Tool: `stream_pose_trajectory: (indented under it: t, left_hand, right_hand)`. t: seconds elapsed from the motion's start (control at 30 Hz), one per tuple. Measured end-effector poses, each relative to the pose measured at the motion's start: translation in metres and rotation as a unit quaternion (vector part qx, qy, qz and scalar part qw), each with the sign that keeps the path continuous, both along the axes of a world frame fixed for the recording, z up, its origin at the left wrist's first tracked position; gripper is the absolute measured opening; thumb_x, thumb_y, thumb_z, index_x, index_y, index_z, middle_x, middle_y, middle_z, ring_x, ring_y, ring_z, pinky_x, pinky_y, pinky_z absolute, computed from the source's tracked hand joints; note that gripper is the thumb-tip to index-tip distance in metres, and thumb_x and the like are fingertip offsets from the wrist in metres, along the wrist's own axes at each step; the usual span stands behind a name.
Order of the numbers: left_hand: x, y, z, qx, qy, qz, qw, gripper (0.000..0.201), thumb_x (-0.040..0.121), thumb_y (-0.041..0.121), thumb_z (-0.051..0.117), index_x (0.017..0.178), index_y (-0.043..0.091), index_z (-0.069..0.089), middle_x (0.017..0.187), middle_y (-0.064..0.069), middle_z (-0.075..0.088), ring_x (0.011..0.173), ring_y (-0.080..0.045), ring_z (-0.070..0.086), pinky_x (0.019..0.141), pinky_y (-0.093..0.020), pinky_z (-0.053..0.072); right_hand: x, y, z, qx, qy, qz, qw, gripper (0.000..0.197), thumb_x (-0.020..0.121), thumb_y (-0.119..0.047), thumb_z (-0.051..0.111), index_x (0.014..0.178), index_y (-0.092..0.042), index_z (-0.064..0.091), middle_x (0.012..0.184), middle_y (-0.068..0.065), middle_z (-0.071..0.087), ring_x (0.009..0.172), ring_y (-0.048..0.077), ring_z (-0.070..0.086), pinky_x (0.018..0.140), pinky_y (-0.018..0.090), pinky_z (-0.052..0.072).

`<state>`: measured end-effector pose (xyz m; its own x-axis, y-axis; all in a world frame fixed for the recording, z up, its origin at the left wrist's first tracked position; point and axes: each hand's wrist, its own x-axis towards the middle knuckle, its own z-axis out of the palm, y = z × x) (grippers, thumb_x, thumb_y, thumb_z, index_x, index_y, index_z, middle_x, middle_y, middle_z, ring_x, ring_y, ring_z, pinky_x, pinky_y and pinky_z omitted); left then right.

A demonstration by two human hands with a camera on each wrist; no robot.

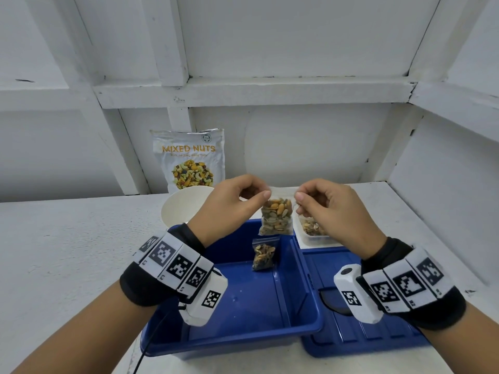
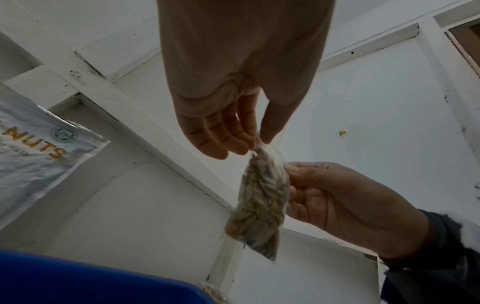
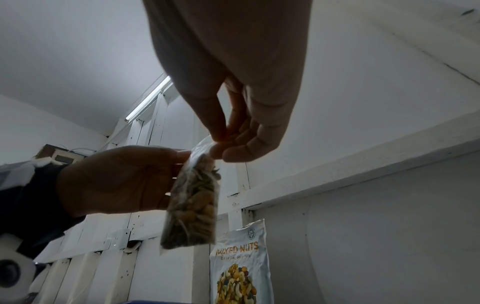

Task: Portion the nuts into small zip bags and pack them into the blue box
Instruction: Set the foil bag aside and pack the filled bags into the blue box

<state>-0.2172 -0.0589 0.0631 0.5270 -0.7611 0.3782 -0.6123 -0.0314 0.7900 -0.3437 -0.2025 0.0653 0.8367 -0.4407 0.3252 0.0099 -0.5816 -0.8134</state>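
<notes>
Clear zip bag full of nuts hangs mid-frame above the blue box. Left hand pinches its top left corner, right hand pinches the top right, thumb against forefinger on each, other fingers curled. Second filled bag lies inside the box at its far end. Mixed-nuts pouch stands against the wall, upper left of centre, white bowl in front of it. Blue lid at lower right, beside the box.

The right hand hides half the clear tub of nuts, the bowl sits partly behind the left hand, and the blue lid is partly covered.
</notes>
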Motion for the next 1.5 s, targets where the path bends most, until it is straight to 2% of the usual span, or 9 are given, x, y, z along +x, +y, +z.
stream_pose_trajectory:
  t: [0.27,0.5,0.6,0.7,0.8,0.97,1.17,1.33,1.5]
  left_hand:
    - [0.001,0.000,-0.002,-0.010,-0.062,0.015,0.998,0.012,0.090,0.011,0.057,0.083,0.020,0.059,0.075,0.014,0.058,0.073,0.002,0.054,0.063,-0.011,0.042]
    - [-0.001,0.000,0.002,0.009,-0.039,-0.016,0.999,0.006,0.088,0.015,0.060,0.086,0.020,0.060,0.077,0.013,0.059,0.073,-0.001,0.054,0.062,-0.006,0.038]
    - [0.001,-0.001,0.000,0.000,-0.069,-0.021,0.997,0.016,0.088,0.015,0.060,0.079,0.028,0.056,0.073,0.014,0.056,0.071,0.000,0.052,0.063,-0.006,0.037]
    - [0.001,-0.002,-0.001,-0.005,-0.091,-0.018,0.996,0.009,0.088,0.016,0.058,0.080,0.021,0.056,0.073,0.014,0.054,0.071,0.003,0.051,0.065,-0.005,0.036]
    - [-0.001,-0.003,-0.001,-0.012,-0.099,-0.012,0.995,0.007,0.085,0.022,0.053,0.082,0.017,0.057,0.073,0.015,0.053,0.072,0.003,0.050,0.065,-0.005,0.035]
    - [0.000,-0.004,0.000,0.010,-0.074,-0.010,0.997,0.005,0.088,0.013,0.060,0.084,0.015,0.061,0.076,0.011,0.058,0.073,-0.001,0.053,0.062,-0.005,0.036]
    - [0.000,-0.007,-0.001,0.036,-0.061,-0.038,0.997,0.005,0.087,0.024,0.062,0.083,0.022,0.062,0.073,0.010,0.060,0.073,-0.011,0.056,0.068,-0.024,0.045]
    - [-0.001,-0.009,-0.008,0.009,-0.089,-0.052,0.995,0.014,0.081,0.032,0.054,0.080,0.019,0.059,0.070,0.016,0.054,0.068,-0.001,0.050,0.065,-0.014,0.039]
    - [-0.002,-0.009,-0.011,0.024,-0.146,-0.069,0.987,0.019,0.079,0.040,0.044,0.078,0.024,0.054,0.068,0.020,0.049,0.069,0.004,0.049,0.065,-0.013,0.037]
  right_hand:
    - [0.002,0.003,-0.002,0.003,-0.010,0.023,1.000,0.014,0.088,-0.015,0.059,0.083,-0.027,0.059,0.077,-0.007,0.064,0.070,0.006,0.062,0.067,0.020,0.052]
    - [0.001,0.004,-0.002,-0.049,-0.041,0.025,0.998,0.022,0.087,-0.013,0.061,0.076,-0.031,0.059,0.067,-0.011,0.060,0.068,0.011,0.059,0.062,0.015,0.047]
    - [0.002,0.004,-0.004,-0.058,-0.046,0.031,0.997,0.022,0.086,-0.011,0.062,0.075,-0.030,0.059,0.062,-0.013,0.059,0.064,0.007,0.056,0.060,0.014,0.045]
    - [0.003,0.005,-0.006,-0.036,-0.047,0.034,0.998,0.022,0.086,-0.011,0.061,0.076,-0.029,0.059,0.061,-0.019,0.059,0.060,0.003,0.054,0.058,0.011,0.041]
    - [0.003,0.006,-0.004,-0.019,-0.040,0.040,0.998,0.013,0.086,-0.014,0.062,0.080,-0.026,0.061,0.065,-0.013,0.057,0.060,0.000,0.053,0.058,0.010,0.041]
    - [0.004,0.004,-0.003,-0.026,-0.028,0.047,0.998,0.012,0.087,-0.016,0.062,0.080,-0.026,0.061,0.066,-0.013,0.056,0.061,0.001,0.052,0.058,0.011,0.040]
    - [0.004,0.004,-0.010,-0.016,-0.017,0.058,0.998,0.011,0.087,-0.016,0.060,0.080,-0.024,0.061,0.060,-0.019,0.054,0.055,0.003,0.048,0.052,0.011,0.036]
    - [0.005,0.005,-0.010,-0.032,-0.019,0.058,0.998,0.014,0.086,-0.010,0.060,0.077,-0.020,0.059,0.063,-0.010,0.052,0.055,0.004,0.046,0.053,0.011,0.036]
    - [0.001,0.007,-0.016,-0.034,-0.012,0.054,0.998,0.019,0.085,-0.007,0.061,0.073,-0.021,0.058,0.064,-0.006,0.054,0.058,0.005,0.045,0.055,0.012,0.036]
